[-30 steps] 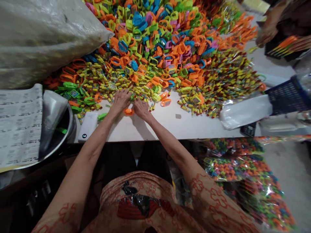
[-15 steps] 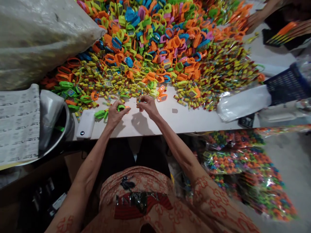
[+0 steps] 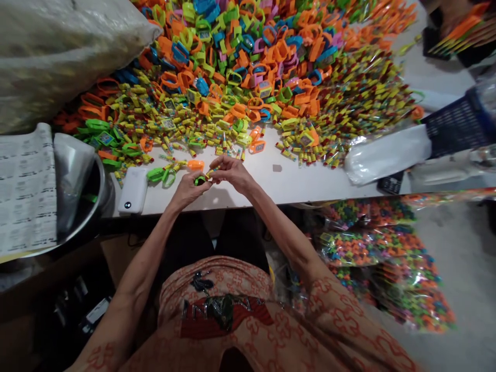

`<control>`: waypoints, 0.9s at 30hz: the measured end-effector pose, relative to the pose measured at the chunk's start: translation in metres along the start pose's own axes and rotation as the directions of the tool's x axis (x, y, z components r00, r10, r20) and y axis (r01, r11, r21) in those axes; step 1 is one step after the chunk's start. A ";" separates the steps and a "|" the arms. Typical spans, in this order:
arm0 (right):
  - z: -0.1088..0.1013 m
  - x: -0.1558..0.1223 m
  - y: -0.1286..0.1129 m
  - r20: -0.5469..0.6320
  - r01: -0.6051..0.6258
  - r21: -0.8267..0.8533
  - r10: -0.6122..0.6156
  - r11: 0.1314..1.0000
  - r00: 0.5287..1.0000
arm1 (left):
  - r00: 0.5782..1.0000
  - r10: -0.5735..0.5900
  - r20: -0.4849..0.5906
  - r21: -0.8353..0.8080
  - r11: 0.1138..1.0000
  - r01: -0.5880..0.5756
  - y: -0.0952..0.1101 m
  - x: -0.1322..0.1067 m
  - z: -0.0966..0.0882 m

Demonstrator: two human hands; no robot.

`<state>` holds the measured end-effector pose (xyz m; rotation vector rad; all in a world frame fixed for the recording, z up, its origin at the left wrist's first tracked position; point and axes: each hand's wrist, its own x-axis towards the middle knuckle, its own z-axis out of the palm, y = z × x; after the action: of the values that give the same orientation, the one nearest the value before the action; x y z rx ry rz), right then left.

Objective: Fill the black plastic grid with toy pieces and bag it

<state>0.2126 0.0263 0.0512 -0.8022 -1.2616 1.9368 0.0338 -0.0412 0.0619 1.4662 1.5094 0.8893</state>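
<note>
My left hand (image 3: 188, 192) is closed on a green toy watch (image 3: 200, 180) above the white table's front part. My right hand (image 3: 234, 174) pinches a small yellow tube with a red end (image 3: 210, 173) right at the watch; whether the two touch is hard to make out. Just beyond my left hand lies an orange toy watch (image 3: 196, 165). Left of it rest green toy watches (image 3: 157, 174). Ahead of both hands spreads a heap of small yellow tubes in clear wrap (image 3: 209, 132), with a large pile of colourful toy watches (image 3: 271, 57) behind.
A white power bank (image 3: 133, 191) and a metal basin (image 3: 101, 206) stand at left, below a big filled sack (image 3: 73, 57). At right are white plastic bags (image 3: 389, 157), a blue basket (image 3: 451, 126) and a co-worker's hand (image 3: 453, 13). Filled clear bags (image 3: 387, 248) sit below the table.
My right hand has moved left and down, bringing the yellow tube to the green toy watch in my left hand. The orange toy watch beside my left hand now shows fully on the table.
</note>
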 end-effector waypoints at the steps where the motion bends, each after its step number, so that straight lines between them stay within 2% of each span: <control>1: 0.000 0.000 0.001 0.006 0.001 0.003 -0.001 1.000 1.000 | 1.000 -0.012 0.009 -0.002 1.000 0.012 0.000 0.000 0.000; 5: 0.000 -0.002 0.001 0.031 -0.039 0.027 0.038 0.999 0.999 | 0.996 -0.079 0.035 -0.048 0.996 0.080 -0.001 -0.002 0.002; 12: -0.001 -0.001 0.006 0.071 -0.100 0.062 0.095 0.993 0.993 | 0.993 -0.088 0.073 -0.040 0.995 0.091 -0.001 -0.001 0.001; 15: 0.002 0.000 0.007 0.049 -0.123 0.041 0.121 0.992 0.991 | 0.984 -0.097 0.147 -0.018 0.995 0.101 0.001 -0.004 -0.003; 19: 0.003 0.000 0.004 0.044 -0.132 0.021 0.131 0.991 0.990 | 0.954 -0.144 0.262 -0.113 0.977 0.179 0.000 -0.007 -0.009; 23: 0.000 0.002 -0.002 0.081 -0.137 0.016 0.135 0.990 0.988 | 0.940 -0.111 0.323 -0.140 0.977 0.163 -0.003 -0.008 -0.012; 27: -0.001 0.005 -0.003 0.132 -0.149 0.015 0.146 0.989 0.980 | 0.937 -0.106 0.333 -0.136 0.978 0.159 -0.005 -0.009 -0.016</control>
<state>0.2109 0.0319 0.0530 -0.7871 -1.2823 2.1501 0.0170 -0.0497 0.0643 1.3023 1.2449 0.6361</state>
